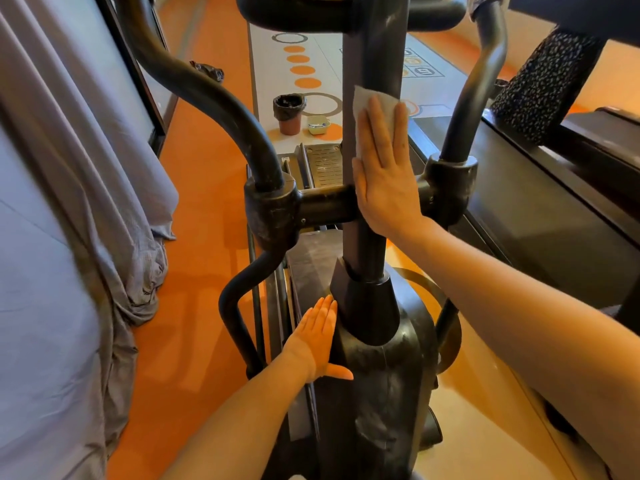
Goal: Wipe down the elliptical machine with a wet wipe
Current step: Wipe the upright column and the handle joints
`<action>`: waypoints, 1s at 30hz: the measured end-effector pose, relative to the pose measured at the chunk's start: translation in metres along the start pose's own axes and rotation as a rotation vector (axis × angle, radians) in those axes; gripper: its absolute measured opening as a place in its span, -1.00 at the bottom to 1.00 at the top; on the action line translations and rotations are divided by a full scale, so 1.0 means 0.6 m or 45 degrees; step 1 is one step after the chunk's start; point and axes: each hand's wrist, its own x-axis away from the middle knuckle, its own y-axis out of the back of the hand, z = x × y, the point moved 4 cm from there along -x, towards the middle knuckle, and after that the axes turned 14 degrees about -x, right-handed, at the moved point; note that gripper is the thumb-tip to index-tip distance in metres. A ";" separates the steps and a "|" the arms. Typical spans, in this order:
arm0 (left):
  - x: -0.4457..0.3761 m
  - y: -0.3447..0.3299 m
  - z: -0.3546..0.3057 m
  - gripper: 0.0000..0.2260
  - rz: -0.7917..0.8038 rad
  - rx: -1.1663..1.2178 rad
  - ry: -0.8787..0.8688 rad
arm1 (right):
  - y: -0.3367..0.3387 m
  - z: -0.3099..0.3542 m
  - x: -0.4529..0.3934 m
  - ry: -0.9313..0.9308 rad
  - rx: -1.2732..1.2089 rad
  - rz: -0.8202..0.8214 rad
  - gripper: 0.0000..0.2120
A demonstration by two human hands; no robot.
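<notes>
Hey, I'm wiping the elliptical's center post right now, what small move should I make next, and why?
Probably slide the right hand down the center post, keeping the wet wipe flat under the fingers. Pale dust streaks show on the crossbar joint and lower housing, while the left hand braces the housing.

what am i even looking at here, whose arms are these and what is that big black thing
This is one picture from a camera worn on a person's head, looking down, so the two bare arms are the wearer's own. The big black thing is an elliptical machine, a gym trainer with curved handlebars. The right hand lies flat with straight fingers, pressing a white wet wipe against the machine's upright centre post. The left hand rests open against the housing lower down and holds nothing. Behind, on the orange floor, stand a small bin lined with a black bag and a small pale tray.
</notes>
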 end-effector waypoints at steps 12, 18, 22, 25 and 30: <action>0.001 0.008 0.002 0.16 0.030 0.015 -0.011 | 0.009 0.006 -0.024 -0.016 0.060 0.030 -0.50; 0.000 0.002 0.004 0.15 0.005 -0.044 -0.022 | 0.017 0.015 -0.060 -0.032 0.032 -0.053 -0.50; -0.002 -0.002 0.003 0.16 0.035 -0.074 -0.018 | -0.002 0.019 -0.024 -0.039 0.034 -0.067 -0.48; -0.004 -0.001 0.004 0.18 0.061 -0.070 -0.001 | -0.005 0.012 -0.006 -0.013 0.076 -0.017 -0.48; -0.006 -0.002 0.002 0.18 0.073 -0.073 0.023 | 0.008 0.003 -0.024 0.057 0.132 0.032 -0.51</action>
